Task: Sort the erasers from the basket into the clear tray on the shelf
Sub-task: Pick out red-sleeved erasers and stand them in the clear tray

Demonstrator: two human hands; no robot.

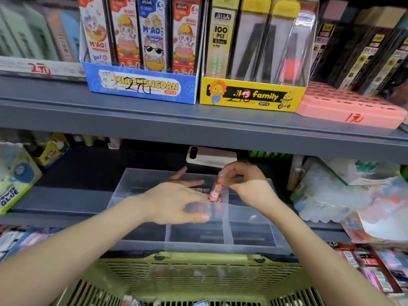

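The right hand [245, 184] pinches an eraser [215, 192] by its top end between thumb and curled fingertips. The eraser is a small oblong block in a glossy red-and-white wrapper. It hangs slightly tilted over the middle of the clear tray [247, 246], with its lower end down among the tray's dividers; which cell it is over cannot be told. The left hand [176, 199] lies flat and low over the tray just left of the eraser, its fingers straight and loosely spread. The fingertips are right beside the wrapper, but motion blur hides whether they touch it. The tray is a shallow rectangle of frosted transparent plastic split by thin walls into square cells, and it sits on the grey metal shelf [66, 199]. Near its front edge is the basket [198, 277], olive-green plastic with slotted sides, and a few small wrapped pieces [130, 302] show at its bottom. Behind the tray, at the far side, lies a flat white-and-pink rounded device [209, 155]. On the upper shelf board stand a blue cardboard display box [141, 87] with cartoon cats and, right of it, a yellow one [249, 96] of slim clear-fronted packs. Farther right is a pink perforated plastic holder [353, 107]. A glue carton [15, 184] leans at the far left.
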